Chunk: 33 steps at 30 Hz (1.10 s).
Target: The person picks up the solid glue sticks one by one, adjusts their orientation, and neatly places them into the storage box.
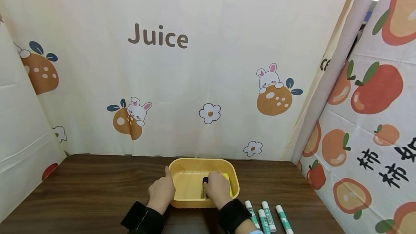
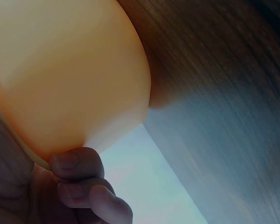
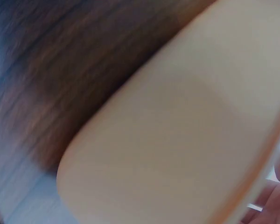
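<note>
A yellow plastic bin (image 1: pixel 201 160) stands on the dark wooden table (image 1: pixel 97 183) near its front edge. My left hand (image 1: pixel 161 190) holds the bin's left side, thumb up along the rim. In the left wrist view its curled fingers (image 2: pixel 77 163) sit under the rim against the bin's outer wall (image 2: pixel 70 70). My right hand (image 1: pixel 217 189) is inside the bin, fingers curled round a small stick with a dark blue cap (image 1: pixel 205 180). A yellow-green item (image 1: pixel 227 180) lies partly hidden beneath that hand. The right wrist view shows only the blurred bin wall (image 3: pixel 177 140).
Several teal-and-white markers (image 1: pixel 269 216) lie side by side on the table right of the bin. Printed cloth walls close off the back, left and right, with a white pole (image 1: pixel 328 82) at the right corner. Both wrists wear black cuffs.
</note>
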### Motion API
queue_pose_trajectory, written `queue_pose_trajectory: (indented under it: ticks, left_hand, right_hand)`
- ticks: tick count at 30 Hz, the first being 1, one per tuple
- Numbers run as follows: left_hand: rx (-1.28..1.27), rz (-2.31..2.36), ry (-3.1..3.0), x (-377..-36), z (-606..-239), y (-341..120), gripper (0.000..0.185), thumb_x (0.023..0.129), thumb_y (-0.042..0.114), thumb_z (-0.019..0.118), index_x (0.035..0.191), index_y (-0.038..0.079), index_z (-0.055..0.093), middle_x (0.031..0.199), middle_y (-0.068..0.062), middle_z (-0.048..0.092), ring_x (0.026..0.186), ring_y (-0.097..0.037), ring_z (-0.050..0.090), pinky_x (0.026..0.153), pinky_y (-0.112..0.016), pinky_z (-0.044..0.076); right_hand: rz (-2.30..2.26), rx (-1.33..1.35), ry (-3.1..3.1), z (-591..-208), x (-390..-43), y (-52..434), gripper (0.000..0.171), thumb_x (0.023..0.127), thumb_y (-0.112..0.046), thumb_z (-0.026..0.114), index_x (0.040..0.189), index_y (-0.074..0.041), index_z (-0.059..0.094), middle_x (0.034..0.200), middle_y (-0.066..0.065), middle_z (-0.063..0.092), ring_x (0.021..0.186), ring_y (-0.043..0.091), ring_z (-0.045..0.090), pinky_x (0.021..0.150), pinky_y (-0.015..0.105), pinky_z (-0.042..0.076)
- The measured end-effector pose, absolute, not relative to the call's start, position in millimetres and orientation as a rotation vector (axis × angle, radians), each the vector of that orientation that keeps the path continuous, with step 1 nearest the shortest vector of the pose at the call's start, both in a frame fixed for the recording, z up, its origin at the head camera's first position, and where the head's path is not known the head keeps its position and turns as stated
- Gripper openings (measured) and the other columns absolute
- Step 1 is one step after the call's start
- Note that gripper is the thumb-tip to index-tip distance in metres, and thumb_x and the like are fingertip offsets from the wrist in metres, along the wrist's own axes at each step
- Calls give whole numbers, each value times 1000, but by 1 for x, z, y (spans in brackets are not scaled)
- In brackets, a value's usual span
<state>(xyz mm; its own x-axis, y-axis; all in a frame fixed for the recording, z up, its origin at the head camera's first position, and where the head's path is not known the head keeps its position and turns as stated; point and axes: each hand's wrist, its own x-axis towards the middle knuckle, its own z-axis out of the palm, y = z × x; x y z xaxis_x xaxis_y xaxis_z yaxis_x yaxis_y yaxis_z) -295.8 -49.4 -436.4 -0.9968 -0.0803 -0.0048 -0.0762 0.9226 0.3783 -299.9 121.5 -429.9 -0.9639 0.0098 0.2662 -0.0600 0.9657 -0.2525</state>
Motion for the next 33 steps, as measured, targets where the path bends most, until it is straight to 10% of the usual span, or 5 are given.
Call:
queue_pose_trajectory:
  ticks: [13,33]
  left_hand:
    - [129,-591,-3080,-297,-435,-49,54,93,6,42,144,-7,26,62,-10,53,57,-21,50,52,-37,42]
    - [119,-591,-3072,-294,-436,-53,55,93,5,43,144,-8,25,56,-8,48,52,-20,48,48,-34,39]
  right_hand:
    - [498,-57,-2780,-409,-295,175,23,79,-19,70,95,-2,71,89,11,62,80,25,61,63,39,51]
    - [504,-370,-2999,-418,-260,304,31,82,-23,66,102,1,67,93,17,62,79,31,62,62,44,48]
